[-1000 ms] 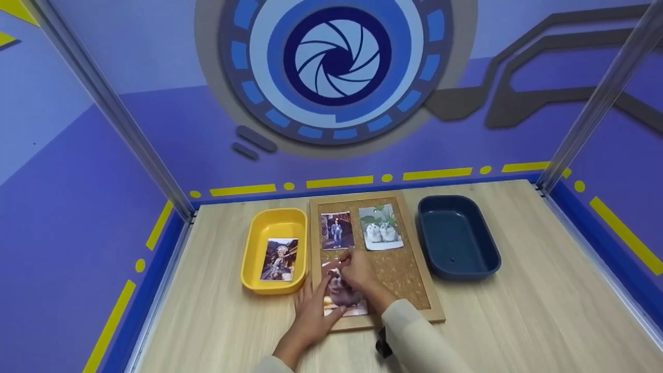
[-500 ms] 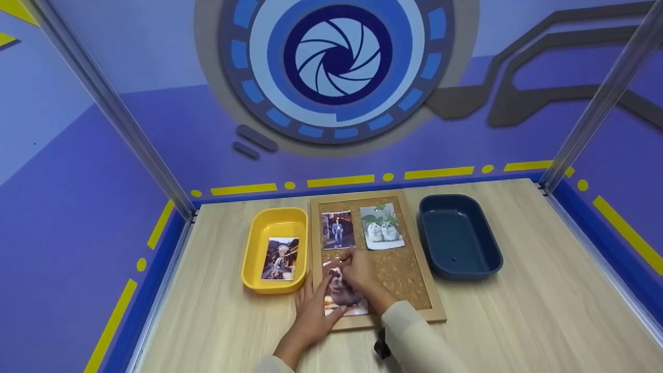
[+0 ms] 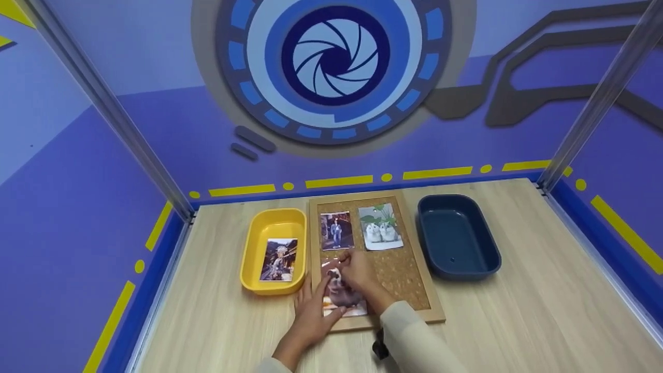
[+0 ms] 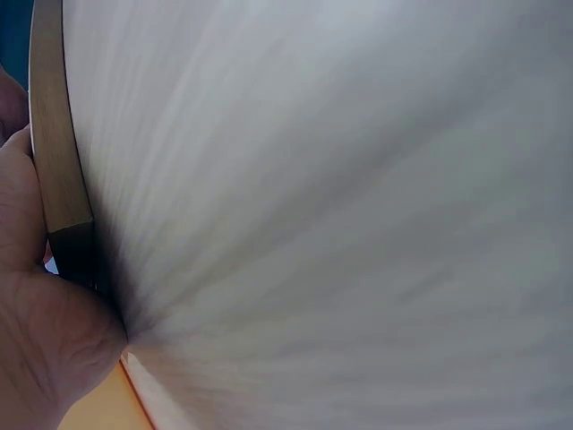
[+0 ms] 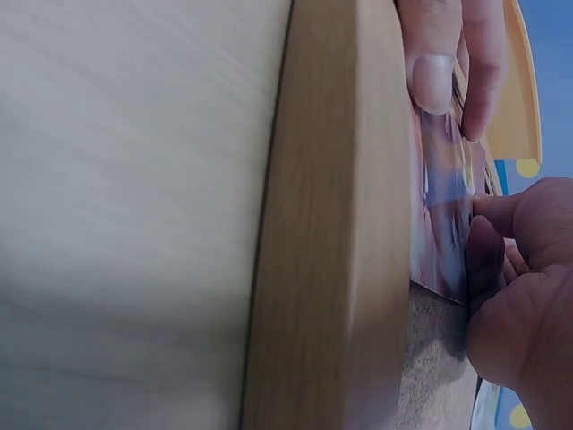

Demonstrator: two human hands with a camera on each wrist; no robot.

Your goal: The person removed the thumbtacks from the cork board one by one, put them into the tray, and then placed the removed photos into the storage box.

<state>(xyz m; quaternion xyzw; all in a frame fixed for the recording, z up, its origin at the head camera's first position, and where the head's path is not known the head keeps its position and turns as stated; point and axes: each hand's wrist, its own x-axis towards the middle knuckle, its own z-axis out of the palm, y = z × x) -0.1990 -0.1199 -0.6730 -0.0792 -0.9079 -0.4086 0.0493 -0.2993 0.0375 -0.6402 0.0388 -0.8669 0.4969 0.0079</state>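
On the corkboard [image 3: 396, 277] lies a photo of a furry animal [image 3: 344, 295] at the lower left. My left hand [image 3: 313, 313] spreads across the photo's left and lower edges, thumb and fingers extended, holding it flat against the board. At the photo's top, the curled fingers of my right hand [image 3: 360, 272] pinch a small pushpin, mostly hidden by the fingertips. The right wrist view shows the glossy photo [image 5: 439, 215] beneath both hands. Higher on the board are a photo of a standing person [image 3: 336, 230] and a photo of two white animals [image 3: 380, 230].
Left of the board, a yellow tray [image 3: 248, 274] contains another photo [image 3: 279, 260]. A dark blue tray [image 3: 458, 228] stands at the right, with one tiny dark item [image 3: 452, 259] inside. The board's wooden frame [image 3: 435, 315] rises slightly above the table [image 3: 538, 311].
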